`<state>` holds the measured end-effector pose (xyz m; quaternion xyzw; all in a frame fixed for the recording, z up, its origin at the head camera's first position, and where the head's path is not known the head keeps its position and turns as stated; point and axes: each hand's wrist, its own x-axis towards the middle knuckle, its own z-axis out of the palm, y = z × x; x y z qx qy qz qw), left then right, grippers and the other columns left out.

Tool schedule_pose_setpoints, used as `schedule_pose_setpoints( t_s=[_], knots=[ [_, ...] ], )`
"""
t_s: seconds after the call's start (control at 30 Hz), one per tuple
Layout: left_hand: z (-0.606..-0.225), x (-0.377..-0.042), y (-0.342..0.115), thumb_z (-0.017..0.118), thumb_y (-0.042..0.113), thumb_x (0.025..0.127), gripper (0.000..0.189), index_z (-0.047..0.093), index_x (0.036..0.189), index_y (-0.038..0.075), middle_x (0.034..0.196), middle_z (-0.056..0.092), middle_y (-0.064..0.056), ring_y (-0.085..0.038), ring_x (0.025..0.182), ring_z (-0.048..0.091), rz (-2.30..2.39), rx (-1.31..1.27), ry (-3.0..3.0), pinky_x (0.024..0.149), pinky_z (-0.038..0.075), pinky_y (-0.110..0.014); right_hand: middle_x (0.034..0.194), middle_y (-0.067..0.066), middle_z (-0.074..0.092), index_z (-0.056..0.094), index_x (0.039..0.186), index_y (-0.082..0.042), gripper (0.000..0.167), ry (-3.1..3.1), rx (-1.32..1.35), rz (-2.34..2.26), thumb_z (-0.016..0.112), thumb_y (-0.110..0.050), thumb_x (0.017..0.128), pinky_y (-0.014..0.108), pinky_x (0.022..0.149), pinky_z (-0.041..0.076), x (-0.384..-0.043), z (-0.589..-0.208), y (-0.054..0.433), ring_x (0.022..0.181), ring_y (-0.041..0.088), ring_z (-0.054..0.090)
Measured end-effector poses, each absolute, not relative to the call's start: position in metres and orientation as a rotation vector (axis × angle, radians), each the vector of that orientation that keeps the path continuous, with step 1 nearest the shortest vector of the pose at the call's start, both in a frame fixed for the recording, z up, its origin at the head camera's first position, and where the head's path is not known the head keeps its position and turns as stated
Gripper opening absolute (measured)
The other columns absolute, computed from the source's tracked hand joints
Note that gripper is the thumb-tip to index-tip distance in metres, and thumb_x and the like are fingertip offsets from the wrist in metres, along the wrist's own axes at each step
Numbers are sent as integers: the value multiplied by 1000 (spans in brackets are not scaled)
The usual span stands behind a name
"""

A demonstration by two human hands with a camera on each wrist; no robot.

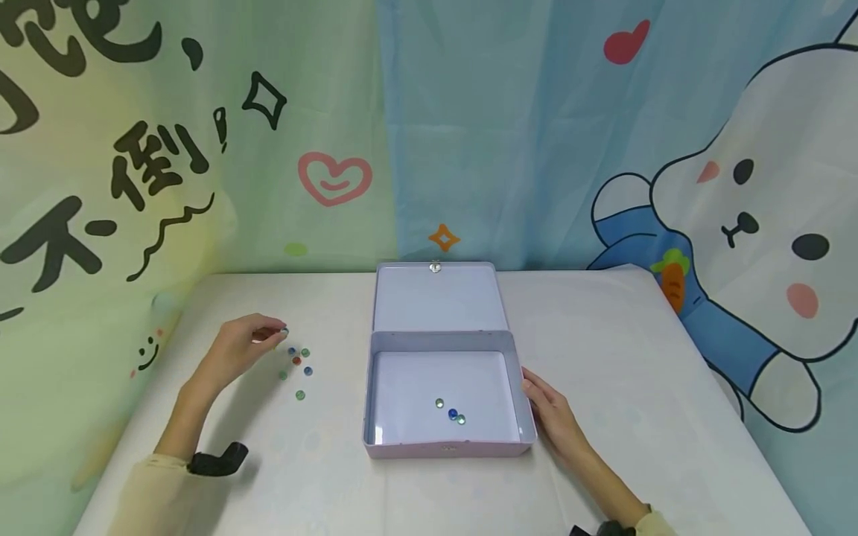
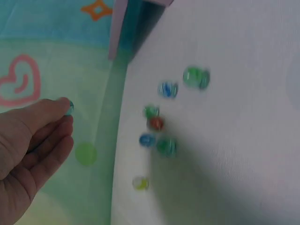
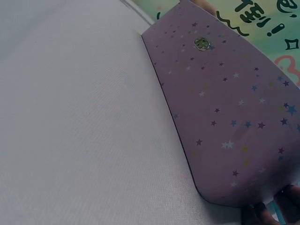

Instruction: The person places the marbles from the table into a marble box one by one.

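Between thumb and fingertips my left hand [image 1: 244, 344] pinches a bluish glass marble [image 2: 70, 108], raised over the left part of the table. Just below and right of that hand lie several loose marbles, among them a red one [image 1: 296, 360], a blue one [image 1: 308, 371] and a green one [image 1: 300, 395]. At the centre stands an open lilac tin box [image 1: 450, 450], its lid [image 1: 439, 298] tipped back; three marbles lie inside, one of them blue [image 1: 452, 414]. My right hand [image 1: 558, 417] holds the box at its right side wall, fingers along the rim.
A white cloth covers the table [image 1: 603, 335]. Behind it hangs a printed curtain [image 1: 482, 134] with a cartoon figure at right. Star prints and a small metal clasp [image 3: 202, 44] show on the box's front in the right wrist view.
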<state>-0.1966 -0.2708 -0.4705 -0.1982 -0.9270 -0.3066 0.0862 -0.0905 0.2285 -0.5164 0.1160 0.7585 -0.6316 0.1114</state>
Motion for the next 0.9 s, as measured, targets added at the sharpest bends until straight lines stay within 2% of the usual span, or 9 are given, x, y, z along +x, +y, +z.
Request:
schedule_pose_setpoints(
  t_s=[0.2, 0.37, 0.4, 0.5, 0.6, 0.73, 0.9],
  knots=[
    [-462, -192, -234, 74, 4, 83, 15, 72, 98, 3, 90, 73, -5, -18, 76, 70, -997, -802, -2672, 65, 57, -23, 156, 12, 36, 37, 149, -8, 55, 2246, 334, -1832, 44, -36, 103, 7, 93, 38, -90, -516, 228, 142, 26, 33],
    [-448, -189, -208, 75, 6, 83, 17, 72, 99, 7, 92, 72, 0, -13, 81, 69, -1002, -936, -2645, 70, 58, -27, 156, 14, 34, 36, 149, -7, 56, 2262, 329, -1806, 44, -37, 103, 28, 111, 36, -91, -515, 229, 145, 28, 31],
    [-444, -189, -202, 75, 7, 83, 17, 72, 99, 8, 92, 73, 1, -12, 82, 69, -991, -961, -2646, 73, 58, -28, 156, 14, 34, 36, 149, -7, 56, 2266, 333, -1801, 44, -37, 102, 29, 112, 35, -91, -515, 229, 145, 27, 31],
    [-433, -189, -185, 74, 7, 84, 17, 72, 100, 9, 93, 72, 2, -11, 83, 67, -985, -1053, -2672, 74, 58, -29, 156, 13, 34, 36, 149, -7, 56, 2244, 341, -1824, 44, -36, 103, 20, 105, 39, -90, -516, 230, 143, 23, 35],
    [-424, -191, -168, 73, 9, 85, 16, 73, 101, 8, 94, 72, 2, -10, 84, 66, -947, -1168, -2710, 76, 57, -27, 156, 13, 34, 35, 149, -6, 55, 2217, 339, -1858, 44, -34, 103, 7, 93, 39, -90, -516, 230, 131, 2, 44],
    [-413, -195, -141, 73, 12, 86, 16, 73, 102, 8, 95, 72, 2, -8, 85, 65, -894, -1337, -2757, 76, 57, -25, 156, 13, 34, 35, 149, -5, 56, 2202, 331, -1883, 45, -34, 102, 5, 90, 40, -91, -516, 230, 107, -22, 45],
    [-403, -200, -103, 71, 12, 87, 15, 73, 102, 9, 95, 71, 3, -5, 84, 63, -934, -1571, -2781, 76, 56, -23, 156, 13, 34, 36, 149, -6, 56, 2205, 333, -1876, 46, -35, 102, 5, 90, 40, -90, -516, 230, 104, -24, 44]
  ],
)
